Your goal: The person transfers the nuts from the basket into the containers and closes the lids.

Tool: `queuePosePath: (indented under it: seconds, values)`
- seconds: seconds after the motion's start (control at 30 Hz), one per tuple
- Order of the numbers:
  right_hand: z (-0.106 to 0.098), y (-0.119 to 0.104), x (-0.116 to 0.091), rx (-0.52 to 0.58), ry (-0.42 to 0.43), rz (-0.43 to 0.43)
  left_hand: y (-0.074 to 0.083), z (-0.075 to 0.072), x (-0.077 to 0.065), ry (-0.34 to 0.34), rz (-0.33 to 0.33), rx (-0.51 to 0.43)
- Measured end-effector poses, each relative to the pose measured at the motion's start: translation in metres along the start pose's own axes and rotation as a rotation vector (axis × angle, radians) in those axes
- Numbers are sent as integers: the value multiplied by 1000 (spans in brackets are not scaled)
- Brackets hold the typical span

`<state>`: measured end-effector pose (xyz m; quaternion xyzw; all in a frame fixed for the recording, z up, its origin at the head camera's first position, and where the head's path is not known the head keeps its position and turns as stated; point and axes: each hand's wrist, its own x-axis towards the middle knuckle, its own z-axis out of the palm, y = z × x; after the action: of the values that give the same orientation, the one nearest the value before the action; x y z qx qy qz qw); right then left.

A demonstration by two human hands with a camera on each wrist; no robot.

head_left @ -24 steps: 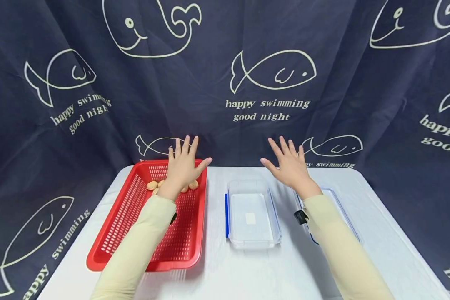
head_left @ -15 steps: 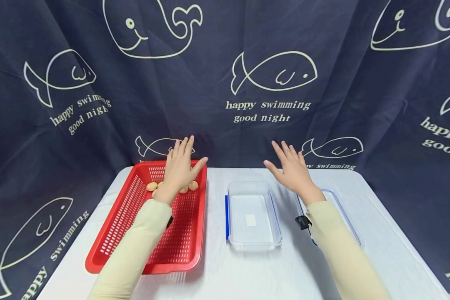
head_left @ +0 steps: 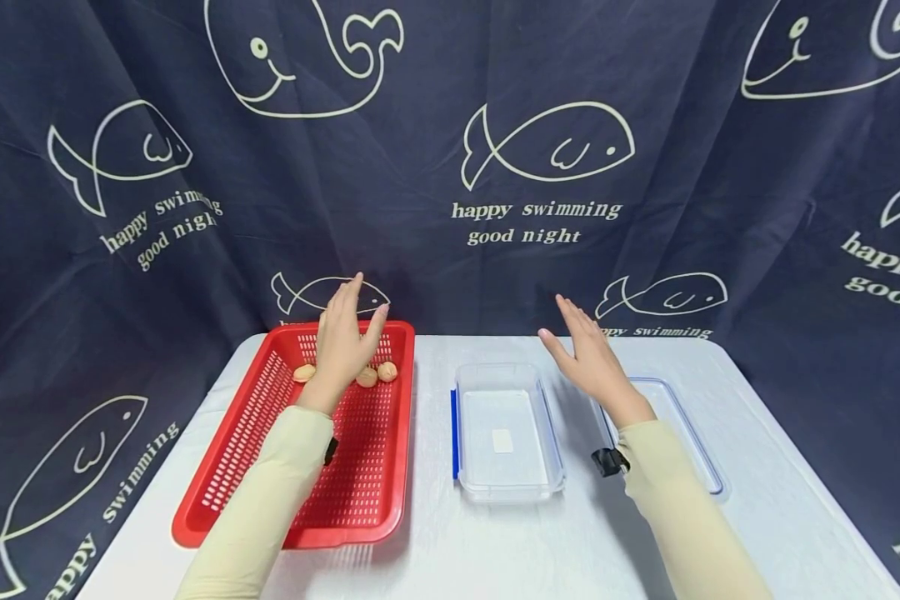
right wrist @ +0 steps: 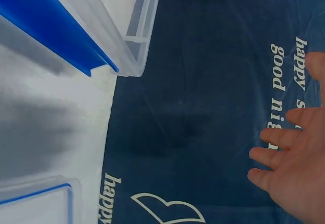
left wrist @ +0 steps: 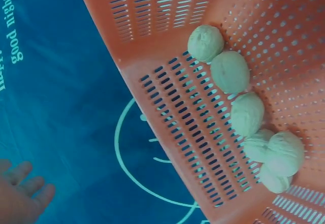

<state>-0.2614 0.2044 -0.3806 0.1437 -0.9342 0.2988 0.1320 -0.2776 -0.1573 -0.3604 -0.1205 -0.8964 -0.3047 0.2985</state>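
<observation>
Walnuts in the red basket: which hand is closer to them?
Left. The left hand hovers near the walnuts, hiding some in the head view; the right hand is farther right, past the clear box.

- Place: staged tabletop spot, screened by cloth; sort of room beyond hidden.
- Curtain [head_left: 420, 179]: dark blue, in folds, behind the table [head_left: 450, 554] and at both sides; printed with pale fish [head_left: 570, 157], whales [head_left: 303, 62] and lettering [head_left: 536, 208], "happy swimming good night".
- Table: white top, rounded far corners, close to curtain.
- Housewares on it: red basket [head_left: 403, 467] holding walnuts [head_left: 387, 372]; clear box [head_left: 510, 489]; lid [head_left: 673, 410].
- Cameras [head_left: 609, 461]: black, one worn at each wrist; marks of a recording setup.
</observation>
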Motion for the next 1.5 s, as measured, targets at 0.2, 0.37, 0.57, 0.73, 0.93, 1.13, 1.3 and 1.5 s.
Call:
queuePosePath:
  seconds: [0.2, 0.37, 0.57, 0.73, 0.93, 1.13, 1.3, 1.5]
  values:
    - [4, 5, -9, 95, -22, 71, -5, -4, -3, 65, -18, -48]
    - [8, 9, -16, 156, -42, 110, -11, -6, -4, 124, -6, -100]
    - [17, 13, -26, 248, -43, 107, -17, -8, -6, 169, -36, -152]
    - [23, 15, -33, 363, -61, 112, -21, -12, -9, 189, -75, -188]
    - [31, 18, -41, 496, -88, 140, -30, -12, -13, 213, -134, -218]
    - [40, 22, -49, 570, -111, 157, -39, -15, -18, 235, -188, -258]
    - [44, 23, -55, 625, -141, 182, -46, -16, -19, 248, -221, -280]
    - [48, 27, -61, 626, -180, 204, -50, -17, -21, 246, -261, -286]
